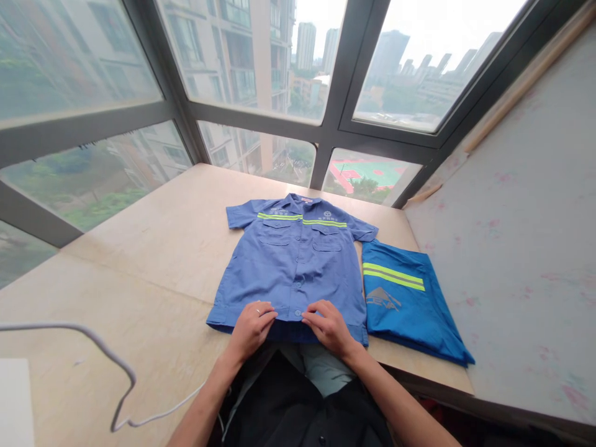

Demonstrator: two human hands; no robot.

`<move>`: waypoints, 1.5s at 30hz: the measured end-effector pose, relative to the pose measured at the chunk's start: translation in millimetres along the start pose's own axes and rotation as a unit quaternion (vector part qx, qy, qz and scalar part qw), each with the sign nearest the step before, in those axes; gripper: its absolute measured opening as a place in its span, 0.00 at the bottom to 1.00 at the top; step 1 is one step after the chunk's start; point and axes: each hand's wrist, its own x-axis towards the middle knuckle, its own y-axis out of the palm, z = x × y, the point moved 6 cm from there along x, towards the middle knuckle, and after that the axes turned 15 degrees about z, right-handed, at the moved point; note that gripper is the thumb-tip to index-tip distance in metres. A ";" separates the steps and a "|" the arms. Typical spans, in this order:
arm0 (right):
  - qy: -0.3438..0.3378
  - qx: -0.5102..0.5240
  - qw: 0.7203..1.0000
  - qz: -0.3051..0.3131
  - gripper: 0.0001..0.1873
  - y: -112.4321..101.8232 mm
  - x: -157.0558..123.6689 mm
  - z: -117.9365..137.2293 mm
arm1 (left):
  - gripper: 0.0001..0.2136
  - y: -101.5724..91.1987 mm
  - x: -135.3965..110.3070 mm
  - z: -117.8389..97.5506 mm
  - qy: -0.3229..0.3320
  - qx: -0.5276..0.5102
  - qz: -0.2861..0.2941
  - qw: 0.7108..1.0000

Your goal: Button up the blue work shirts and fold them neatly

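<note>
A blue short-sleeved work shirt (293,261) with a yellow-green reflective stripe across the chest lies spread flat, front up, on a wooden table (153,261). My left hand (251,328) pinches the shirt's bottom hem just left of the button line. My right hand (328,326) pinches the hem just right of it. Both hands have their fingers curled onto the cloth at the near edge of the table.
A folded bright-blue garment (410,304) with reflective stripes and a logo lies right of the shirt. A white cable (112,363) loops over the table's near left. Large windows (261,81) rise behind the table. A pale wall (526,248) stands at the right.
</note>
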 end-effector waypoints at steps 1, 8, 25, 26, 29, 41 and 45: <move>0.000 0.001 1.000 -0.009 0.08 -2.5 -1.9 0.9 | 0.10 -5.1 -1.1 -1.3 -0.004 -0.008 -0.025 1.000; -0.037 0.023 0.994 0.098 0.07 28.2 -21.1 1.3 | 0.02 9.1 -7.2 -11.4 -0.033 -0.021 0.043 0.998; 0.079 0.129 0.985 0.085 0.20 -3.2 69.6 -86.7 | 0.13 6.6 102.6 2.4 -0.125 -0.183 0.001 0.975; 0.095 0.099 0.986 0.092 0.23 -2.1 78.6 -97.1 | 0.14 9.9 113.8 5.8 -0.138 -0.193 0.003 0.971; 0.121 0.019 0.983 0.138 0.30 6.2 102.8 -120.2 | 0.17 21.1 142.7 19.9 -0.194 -0.198 0.010 0.961; 0.046 -0.089 0.949 0.299 0.26 15.9 129.2 -130.2 | 0.09 38.1 162.1 47.4 -0.308 -0.188 0.040 0.932; 0.037 -0.097 0.954 0.280 0.18 9.6 127.0 -132.1 | 0.10 37.5 164.2 46.8 -0.303 -0.193 0.060 0.931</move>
